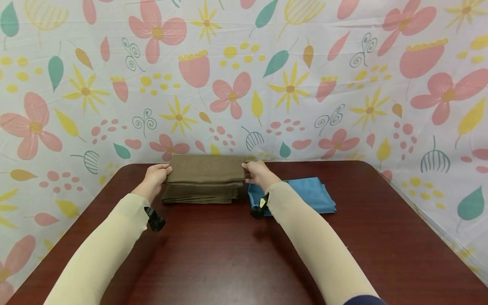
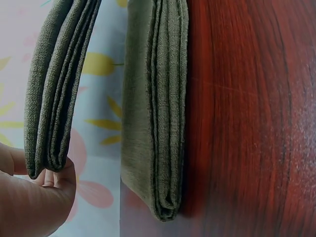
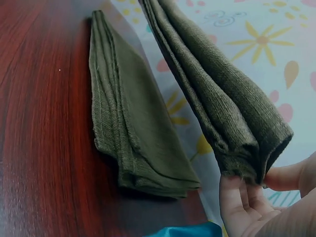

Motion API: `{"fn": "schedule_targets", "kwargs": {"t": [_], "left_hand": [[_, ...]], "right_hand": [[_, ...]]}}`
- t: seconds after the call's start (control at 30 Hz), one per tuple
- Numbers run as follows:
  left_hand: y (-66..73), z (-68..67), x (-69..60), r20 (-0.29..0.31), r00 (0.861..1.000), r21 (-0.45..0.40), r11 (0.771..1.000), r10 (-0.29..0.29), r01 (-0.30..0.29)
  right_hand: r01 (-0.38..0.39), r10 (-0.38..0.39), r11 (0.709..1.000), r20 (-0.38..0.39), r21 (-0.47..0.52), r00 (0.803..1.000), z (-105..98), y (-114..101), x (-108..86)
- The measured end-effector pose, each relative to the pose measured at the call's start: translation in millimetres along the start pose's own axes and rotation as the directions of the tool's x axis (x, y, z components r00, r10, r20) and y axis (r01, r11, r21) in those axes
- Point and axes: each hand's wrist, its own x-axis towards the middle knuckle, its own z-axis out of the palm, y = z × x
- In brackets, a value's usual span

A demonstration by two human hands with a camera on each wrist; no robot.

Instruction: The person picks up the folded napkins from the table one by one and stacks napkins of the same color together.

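A folded olive-brown cloth (image 1: 206, 169) is held up between both hands at the back of the table. My left hand (image 1: 155, 178) pinches its left end, and my right hand (image 1: 260, 173) pinches the right end. Below it, a second folded olive-brown cloth (image 1: 200, 195) lies on the table. Both wrist views show a gap between the raised cloth (image 2: 57, 89) and the lower cloth (image 3: 133, 113). Layered folds run along the near edges of each. Partly behind my right hand and wrist lies a folded blue cloth (image 1: 310, 195).
The dark reddish-brown table (image 1: 213, 258) has rounded back corners. A white curtain (image 1: 236, 46) printed with flowers and leaves hangs right behind and around it. Small black wrist cameras (image 1: 154, 219) sit on both wrists.
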Motion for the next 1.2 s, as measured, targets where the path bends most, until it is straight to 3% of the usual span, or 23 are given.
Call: {"fn": "schedule_targets", "kwargs": {"t": [0.33, 0.7, 1.07, 1.2], "left_hand": [[-4.8, -0.1, -0.2, 0.006, 1.0, -0.003, 1.0, -0.02, 0.02], [-16.8, 0.2, 8.0, 0.055, 0.997, 0.029, 0.998, -0.058, 0.057], [-32.2, -0.4, 12.7, 0.054, 0.995, 0.074, 0.994, -0.081, 0.076], [-37.6, -3.2, 14.4, 0.084, 0.994, 0.107, 0.992, -0.07, 0.061]], "right_hand": [[-0.033, 0.033, 0.999, -0.031, -0.012, 0.999, 6, 8, 4.9], [-0.001, -0.001, 0.999, -0.032, -0.049, 0.999, 10, 17, 10.8], [0.008, -0.001, 0.984, 0.037, -0.179, 0.999, 15, 23, 6.4], [0.014, 0.003, 0.975, 0.075, -0.224, 0.997, 16, 23, 8.0]]}}
